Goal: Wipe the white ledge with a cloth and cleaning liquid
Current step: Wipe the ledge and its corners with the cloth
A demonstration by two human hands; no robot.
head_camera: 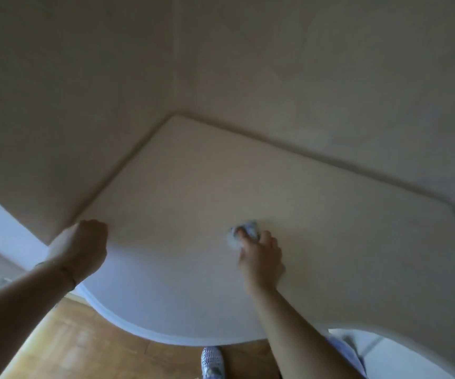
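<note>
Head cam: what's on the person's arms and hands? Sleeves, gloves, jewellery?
No gloves or sleeves in view; both arms are bare to the frame edge. The left hand has a thin bracelet at its wrist. The right hand shows no ring or band, though the picture is soft.

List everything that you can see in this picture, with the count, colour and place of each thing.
ledge: one, white, fills the middle, set into the corner
walls: two, beige, behind the ledge, meeting in a corner
cloth: one, pale grey, bunched on the ledge under the right hand
floor: one, brown wood, below the ledge's front edge
shoe: one, white and grey pattern, on the floor at bottom centre
bracelet: one, thin, dark, on the left wrist
left hand: one, at the ledge's left edge, fingers curled, nothing seen in them
right hand: one, on the ledge, fingers holding the cloth
</note>
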